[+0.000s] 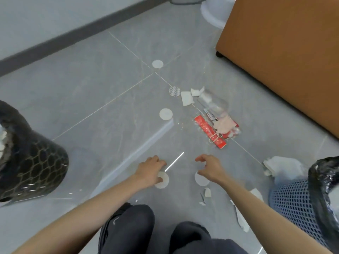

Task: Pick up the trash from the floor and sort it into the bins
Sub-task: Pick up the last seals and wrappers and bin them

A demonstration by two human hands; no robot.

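Step in hand: pickup; sorting not begun. Left grip (pixel 150 171) low over a white disc (pixel 164 183) lying on the floor (pixel 110 88), thumb on it; whether it has hold, cannot tell. Right grip (pixel 211 168) loosely curled, empty, above a second disc (pixel 200 180). Dark bin (pixel 36 162) at left, blue mesh bin (pixel 293 204) at right. Next, probably: work a fingertip under the flat disc's edge, lift, choose bin.

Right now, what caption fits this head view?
Left hand touches a white disc, right hand hovers over another disc, between black bin and blue basket.
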